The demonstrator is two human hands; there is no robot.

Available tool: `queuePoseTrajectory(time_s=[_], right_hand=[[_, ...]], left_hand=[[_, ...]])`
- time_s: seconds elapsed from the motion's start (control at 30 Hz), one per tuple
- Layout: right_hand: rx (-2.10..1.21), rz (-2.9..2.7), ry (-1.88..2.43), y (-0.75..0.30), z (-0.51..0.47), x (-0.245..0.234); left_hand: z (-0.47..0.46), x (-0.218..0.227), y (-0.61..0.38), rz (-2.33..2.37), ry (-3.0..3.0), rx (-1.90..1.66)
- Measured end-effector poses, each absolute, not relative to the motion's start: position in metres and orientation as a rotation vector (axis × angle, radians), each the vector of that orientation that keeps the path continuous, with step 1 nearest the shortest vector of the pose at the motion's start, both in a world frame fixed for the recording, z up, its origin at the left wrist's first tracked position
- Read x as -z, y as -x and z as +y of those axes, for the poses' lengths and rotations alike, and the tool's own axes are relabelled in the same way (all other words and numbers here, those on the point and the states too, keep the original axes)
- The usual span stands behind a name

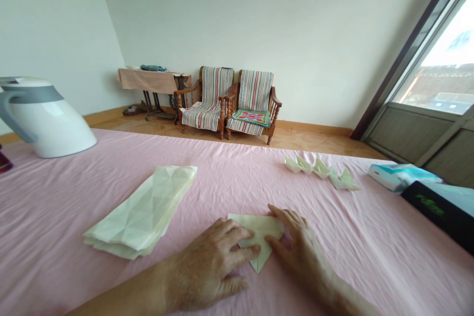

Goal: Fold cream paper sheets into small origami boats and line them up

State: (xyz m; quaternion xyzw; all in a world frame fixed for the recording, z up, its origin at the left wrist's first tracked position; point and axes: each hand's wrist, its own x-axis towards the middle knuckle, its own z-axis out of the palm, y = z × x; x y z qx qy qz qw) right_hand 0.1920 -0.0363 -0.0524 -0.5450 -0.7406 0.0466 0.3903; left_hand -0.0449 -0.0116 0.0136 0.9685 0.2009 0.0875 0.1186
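A pale yellow-green folded paper piece [261, 237] lies on the pink tablecloth [237, 177] near the front edge. My left hand [211, 264] rests on its left side, fingers stretched flat and pressing the paper. My right hand [296, 244] lies on its right side, fingers and thumb spread along the paper's edge. Neither hand lifts the paper. To the left lies a stack of the same pale paper sheets [142, 212]. Further back on the right sits a row of several small folded paper shapes [320, 170].
A white electric kettle [42, 116] stands at the back left. A teal and white box [402, 176] and a black box [440, 212] lie at the right edge. Two wooden chairs [231, 103] and a small table [153, 81] stand against the far wall.
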Motion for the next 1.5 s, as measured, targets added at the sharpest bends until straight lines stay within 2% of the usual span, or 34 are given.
queuePoseTrajectory(time_s=[0.47,0.7,0.97,1.13,1.5], right_hand=[[-0.468,-1.891,1.272,-0.185,-0.036,0.033],[-0.335,-2.009,1.263,-0.186,-0.039,0.031],[-0.206,-2.070,1.262,-0.183,-0.042,0.033],[-0.249,-2.010,1.281,-0.185,-0.040,0.039],[-0.488,-1.795,1.351,-0.190,-0.035,0.043]], left_hand=[[-0.011,-0.016,0.045,0.551,-2.946,-0.319],[-0.011,-0.013,0.045,0.615,-2.892,-0.428],[0.003,0.006,0.034,0.882,-2.493,-0.793],[0.016,0.011,0.028,0.928,-2.313,-0.800],[0.024,0.008,0.023,0.882,-2.346,-0.713]])
